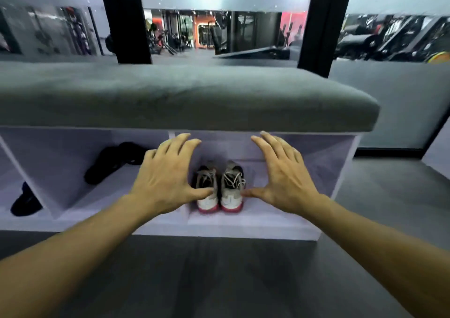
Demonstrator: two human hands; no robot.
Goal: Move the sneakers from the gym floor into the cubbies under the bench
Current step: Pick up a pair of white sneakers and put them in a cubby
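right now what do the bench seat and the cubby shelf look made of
Bench seat: grey plush fabric, velvet-like judging by its matte, softly shaded nap and rounded padded edge. Cubby shelf: smooth pale board, likely painted or laminated wood; flat panels, crisp edges, no visible grain.

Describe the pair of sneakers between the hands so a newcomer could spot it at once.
Find the grey-cushioned bench; under it, look in the rightmost cubby. The sneakers stand side by side, heels toward the camera. Unlike the black shoes in the neighbouring cubbies, they are pale grey with white laces and pink soles.
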